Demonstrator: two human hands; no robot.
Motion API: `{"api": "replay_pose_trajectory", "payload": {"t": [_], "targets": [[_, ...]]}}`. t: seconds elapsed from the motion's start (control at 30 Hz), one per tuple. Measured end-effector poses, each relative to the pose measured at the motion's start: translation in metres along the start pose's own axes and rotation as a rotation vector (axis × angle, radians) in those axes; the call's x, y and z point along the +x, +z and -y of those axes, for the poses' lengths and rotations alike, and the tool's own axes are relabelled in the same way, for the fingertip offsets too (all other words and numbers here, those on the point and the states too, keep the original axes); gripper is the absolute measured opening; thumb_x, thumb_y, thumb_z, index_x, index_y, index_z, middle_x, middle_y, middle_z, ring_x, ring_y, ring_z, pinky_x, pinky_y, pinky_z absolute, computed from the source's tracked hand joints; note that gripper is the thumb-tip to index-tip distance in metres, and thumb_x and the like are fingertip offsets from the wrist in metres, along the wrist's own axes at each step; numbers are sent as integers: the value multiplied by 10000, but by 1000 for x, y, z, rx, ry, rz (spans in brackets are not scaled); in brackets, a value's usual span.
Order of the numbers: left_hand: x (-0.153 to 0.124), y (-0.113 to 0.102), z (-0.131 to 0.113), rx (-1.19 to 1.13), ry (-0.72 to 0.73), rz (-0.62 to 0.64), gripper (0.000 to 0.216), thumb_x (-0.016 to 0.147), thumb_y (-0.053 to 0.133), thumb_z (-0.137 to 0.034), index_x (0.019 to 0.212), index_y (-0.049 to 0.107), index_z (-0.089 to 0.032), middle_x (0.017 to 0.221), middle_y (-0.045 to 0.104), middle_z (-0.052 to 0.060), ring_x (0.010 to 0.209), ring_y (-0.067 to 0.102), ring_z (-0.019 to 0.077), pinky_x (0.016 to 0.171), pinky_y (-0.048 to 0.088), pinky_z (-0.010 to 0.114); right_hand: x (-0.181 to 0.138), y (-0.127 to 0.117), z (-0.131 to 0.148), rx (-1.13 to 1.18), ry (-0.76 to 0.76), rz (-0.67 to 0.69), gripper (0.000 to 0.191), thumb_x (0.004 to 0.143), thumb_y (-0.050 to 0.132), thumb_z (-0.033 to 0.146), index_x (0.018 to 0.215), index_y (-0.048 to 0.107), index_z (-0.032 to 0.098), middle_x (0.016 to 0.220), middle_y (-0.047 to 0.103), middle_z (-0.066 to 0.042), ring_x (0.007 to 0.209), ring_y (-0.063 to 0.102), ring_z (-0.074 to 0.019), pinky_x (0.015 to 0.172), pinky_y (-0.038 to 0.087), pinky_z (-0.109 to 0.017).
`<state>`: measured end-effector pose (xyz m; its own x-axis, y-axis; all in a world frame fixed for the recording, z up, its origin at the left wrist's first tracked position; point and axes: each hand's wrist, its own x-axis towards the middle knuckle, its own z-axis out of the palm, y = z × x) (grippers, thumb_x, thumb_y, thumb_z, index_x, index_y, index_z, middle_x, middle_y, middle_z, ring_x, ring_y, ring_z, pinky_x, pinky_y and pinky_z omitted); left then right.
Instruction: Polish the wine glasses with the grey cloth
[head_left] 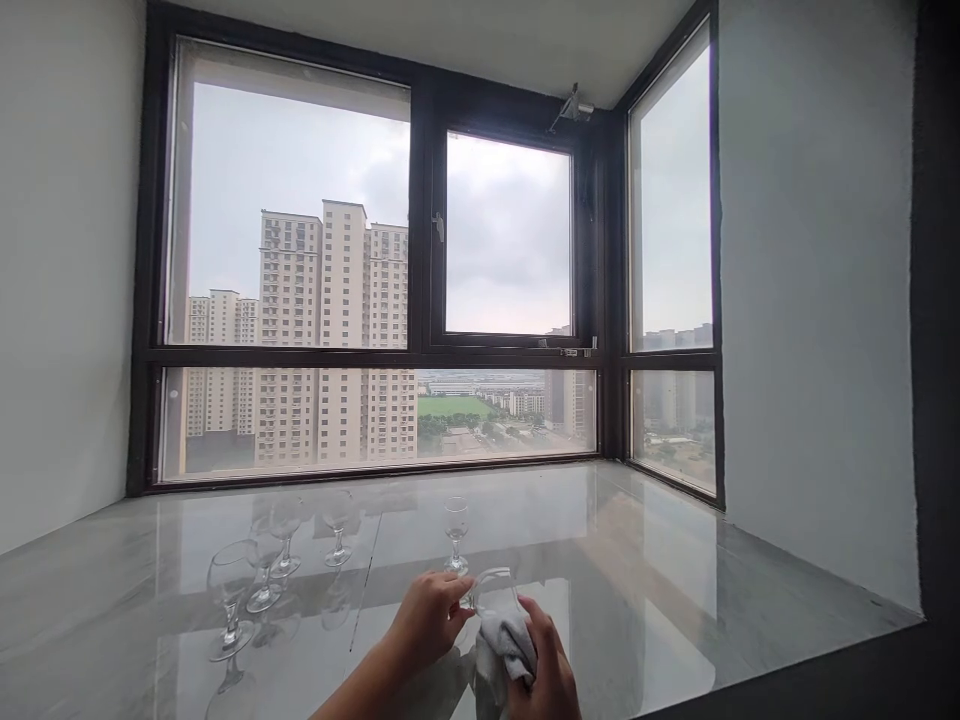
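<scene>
My left hand is closed on a clear wine glass, gripping it near the stem while the bowl tips to the right. My right hand is wrapped round a white cloth and presses it against the glass from below. Both hands hover low over a glossy grey marble sill. A small stemmed glass stands upright just behind the hands. Several more stemmed glasses stand in a group to the left, the nearest being a large one.
A dark-framed corner window rises behind the sill, looking out on tall apartment blocks. White walls close in both sides. A dark edge runs along the sill's near right side.
</scene>
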<state>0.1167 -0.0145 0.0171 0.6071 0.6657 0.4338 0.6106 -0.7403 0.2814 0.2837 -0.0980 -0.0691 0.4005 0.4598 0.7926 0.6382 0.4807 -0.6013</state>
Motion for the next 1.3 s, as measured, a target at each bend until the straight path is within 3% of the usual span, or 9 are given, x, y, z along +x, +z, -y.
{"api": "replay_pose_trajectory", "payload": {"t": [0.2, 0.43, 0.57, 0.7, 0.8, 0.93, 1.1, 1.2, 1.3], "targets": [[1, 7, 5, -30, 26, 52, 78, 788, 691, -153, 776, 696, -230, 754, 695, 10, 724, 639, 196, 702, 404, 277, -1, 0, 5, -77, 129, -128, 389, 887, 513, 320, 1263, 577, 244, 1197, 745, -112, 1168, 703, -313, 964, 593, -437], [1, 12, 8, -46, 106, 64, 84, 767, 719, -146, 774, 720, -230, 704, 673, -5, 671, 594, 174, 687, 395, 283, -1, -3, 1, -36, 287, -283, 477, 891, 575, 538, 1249, 576, 221, 1185, 751, -144, 1086, 739, -322, 870, 593, -372], [-1, 9, 1, -87, 147, 67, 131, 770, 719, -160, 867, 763, -235, 716, 681, 5, 706, 597, 181, 730, 425, 295, 6, -9, 0, 8, 364, -365, 590, 845, 643, 622, 1265, 570, 214, 1083, 779, -140, 947, 768, -317, 752, 596, -344], [-5, 3, -5, -215, 95, -10, 261, 821, 648, -184, 1043, 773, -242, 797, 699, 17, 749, 600, 174, 734, 440, 276, 15, -14, 1, 13, 418, -453, 601, 846, 650, 635, 1252, 565, 201, 1079, 768, -159, 927, 765, -307, 731, 588, -330], [-6, 4, -5, -300, 40, -56, 264, 854, 634, -225, 1087, 759, -229, 847, 700, 28, 792, 611, 176, 769, 461, 275, 18, -15, 5, -1, 410, -413, 609, 845, 640, 662, 1246, 571, 208, 1021, 778, -134, 872, 767, -294, 696, 584, -320], [-3, 11, 0, -378, 38, -54, 112, 861, 679, -283, 899, 754, -210, 876, 686, 31, 808, 605, 168, 789, 462, 274, 15, -6, 10, -21, 316, -277, 565, 887, 562, 681, 1214, 599, 223, 1057, 778, -128, 979, 760, -313, 766, 596, -345], [2, 19, 3, -390, 27, -84, 160, 843, 701, -334, 776, 747, -196, 807, 656, 32, 825, 584, 180, 783, 444, 277, 7, 3, 12, 76, 177, -137, 515, 932, 508, 592, 1292, 566, 228, 1137, 753, -118, 1015, 749, -263, 866, 586, -323], [4, 22, 3, -439, -52, -40, 158, 813, 704, -333, 807, 767, -189, 731, 662, 21, 741, 586, 175, 741, 447, 285, 5, 0, 12, 89, 179, -117, 512, 927, 516, 552, 1327, 542, 235, 1080, 763, -95, 941, 761, -251, 819, 591, -309], [6, 25, 7, -494, -123, -55, 184, 799, 701, -349, 820, 775, -182, 785, 714, 43, 769, 629, 196, 764, 471, 303, 6, -3, 12, 59, 212, -140, 514, 919, 530, 523, 1338, 524, 225, 1059, 766, -108, 942, 762, -267, 814, 594, -330]]}}
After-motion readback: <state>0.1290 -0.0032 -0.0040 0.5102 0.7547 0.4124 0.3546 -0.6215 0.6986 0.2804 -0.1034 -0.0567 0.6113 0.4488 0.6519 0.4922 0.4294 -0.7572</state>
